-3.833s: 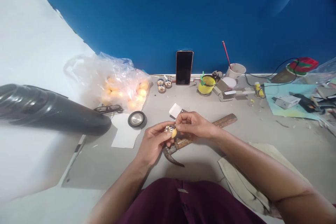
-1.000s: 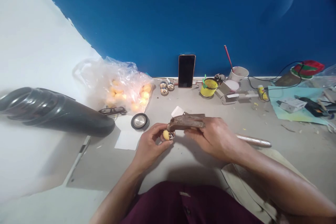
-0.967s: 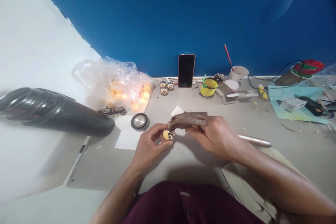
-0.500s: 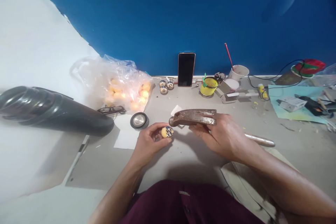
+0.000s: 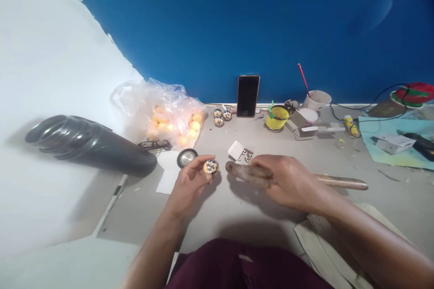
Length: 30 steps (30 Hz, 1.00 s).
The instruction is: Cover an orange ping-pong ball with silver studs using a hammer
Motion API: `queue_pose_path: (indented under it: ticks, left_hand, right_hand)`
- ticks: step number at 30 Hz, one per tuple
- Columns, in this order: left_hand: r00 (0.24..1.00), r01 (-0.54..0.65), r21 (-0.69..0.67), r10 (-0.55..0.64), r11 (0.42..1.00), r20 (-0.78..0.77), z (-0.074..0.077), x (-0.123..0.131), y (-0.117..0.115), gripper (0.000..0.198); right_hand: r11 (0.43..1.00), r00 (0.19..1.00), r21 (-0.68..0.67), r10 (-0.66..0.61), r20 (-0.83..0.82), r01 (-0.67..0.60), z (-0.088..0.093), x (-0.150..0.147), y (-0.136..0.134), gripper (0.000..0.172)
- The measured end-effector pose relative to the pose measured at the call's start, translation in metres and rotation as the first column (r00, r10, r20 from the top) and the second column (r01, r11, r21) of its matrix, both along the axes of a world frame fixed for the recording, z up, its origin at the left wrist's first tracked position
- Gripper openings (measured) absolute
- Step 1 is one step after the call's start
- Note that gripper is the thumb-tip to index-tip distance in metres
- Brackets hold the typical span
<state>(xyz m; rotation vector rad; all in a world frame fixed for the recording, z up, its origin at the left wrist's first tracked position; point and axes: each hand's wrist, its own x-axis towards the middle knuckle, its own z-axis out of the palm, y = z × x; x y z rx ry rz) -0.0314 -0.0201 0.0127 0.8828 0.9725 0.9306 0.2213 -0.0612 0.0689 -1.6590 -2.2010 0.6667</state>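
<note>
Between the fingers and thumb of my left hand (image 5: 191,183) is a small yellow ball (image 5: 211,167), partly covered in shiny metal studs. My right hand (image 5: 288,180) is closed around a hammer (image 5: 249,172) near its head; the wooden handle sticks out past the wrist to the right. The rusty hammer head is smeared by motion and sits a little to the right of the ball, apart from it. Just beyond the hammer lies a small open white box (image 5: 236,150) with shiny studs (image 5: 248,156) in it.
A clear plastic bag (image 5: 162,99) of yellow balls stands at the back left, beside several studded balls (image 5: 219,121). A phone (image 5: 248,95) leans on the blue wall. A dark tube (image 5: 95,146), a round metal-centred lid (image 5: 186,158), a yellow cup (image 5: 277,118) and a white cup (image 5: 318,99) surround the workspace.
The hammer head has tipped and moved lower, uncovering the stud box. The ball has turned in my left hand, showing more studs. The whole view has shifted slightly.
</note>
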Motion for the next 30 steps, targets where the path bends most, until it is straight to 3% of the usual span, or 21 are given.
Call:
queue_pose_path:
  ticks: [4, 7, 16, 22, 25, 27, 30]
  left_hand:
    - [0.994, -0.038, -0.015, 0.040, 0.999, 0.106, 0.007, -0.003, 0.002, 0.032]
    - [0.992, -0.039, -0.036, 0.043, 0.999, 0.122, 0.009, -0.002, 0.000, 0.032]
    - [0.983, -0.004, -0.064, 0.015, 0.998, 0.181, 0.011, 0.004, -0.004, 0.035]
    - [0.979, 0.021, -0.130, 0.006, 0.991, 0.202, 0.009, 0.008, -0.003, 0.035]
    - [0.966, 0.039, -0.218, 0.019, 0.975, 0.260, 0.006, 0.012, 0.000, 0.035]
    - [0.954, 0.055, -0.271, 0.029, 0.961, 0.298, 0.003, 0.016, 0.001, 0.033]
    - [0.940, 0.083, -0.333, 0.037, 0.939, 0.340, -0.001, 0.024, 0.002, 0.030]
  right_hand:
    - [0.976, 0.982, -0.159, 0.165, 0.095, -0.149, -0.011, -0.019, -0.001, 0.008]
    - [0.955, 0.951, -0.202, 0.253, 0.177, -0.216, -0.025, -0.034, -0.002, 0.012]
    - [0.949, 0.900, -0.093, 0.314, 0.303, -0.300, -0.064, -0.047, -0.005, 0.017]
    - [0.934, 0.886, -0.101, 0.357, 0.297, -0.342, -0.061, -0.041, -0.001, 0.018]
    - [0.957, 0.943, -0.094, 0.286, 0.171, -0.274, -0.047, -0.033, 0.002, 0.014]
    - [0.989, 0.988, -0.043, 0.146, 0.053, -0.144, -0.039, -0.028, 0.006, 0.010]
    - [0.999, 0.993, -0.009, -0.045, -0.108, 0.044, -0.035, -0.022, 0.012, 0.008]
